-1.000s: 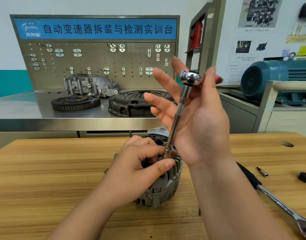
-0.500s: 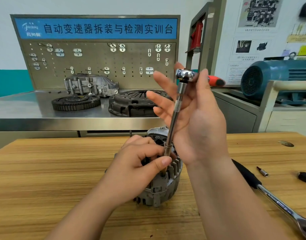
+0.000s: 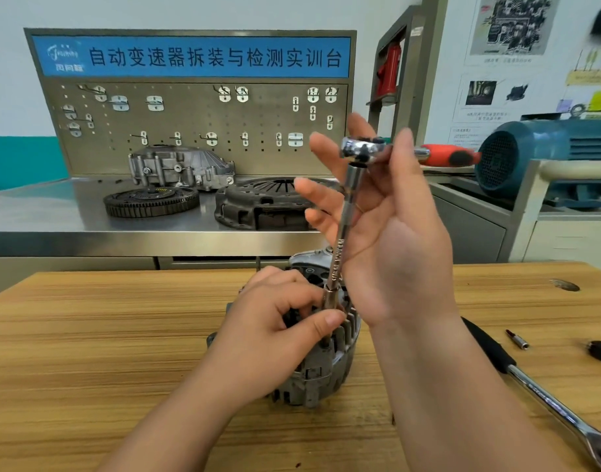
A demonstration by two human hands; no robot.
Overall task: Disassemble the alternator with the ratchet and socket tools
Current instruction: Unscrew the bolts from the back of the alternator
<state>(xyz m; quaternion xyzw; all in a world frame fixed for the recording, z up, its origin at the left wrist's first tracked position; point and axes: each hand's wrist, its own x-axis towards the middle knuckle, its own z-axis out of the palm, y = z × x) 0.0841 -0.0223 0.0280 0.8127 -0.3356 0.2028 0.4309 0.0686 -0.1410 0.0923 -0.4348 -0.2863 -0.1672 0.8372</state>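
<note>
Frame centre: left hand [image 3: 275,332] pinches chrome extension bar [image 3: 343,229] low, at grey finned alternator [image 3: 326,376]; right hand [image 3: 404,243], splayed, touches red-handled ratchet [image 3: 362,148].

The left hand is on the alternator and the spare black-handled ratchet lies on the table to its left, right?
No. The head view shows the black-handled ratchet lying to the right of the alternator; the left hand is indeed on it.

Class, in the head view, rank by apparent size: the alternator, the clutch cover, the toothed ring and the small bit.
1. alternator, though it is nearest the camera and partly covered, so unsure.
2. clutch cover.
3. toothed ring, only slightly smaller-looking.
4. small bit.
</note>
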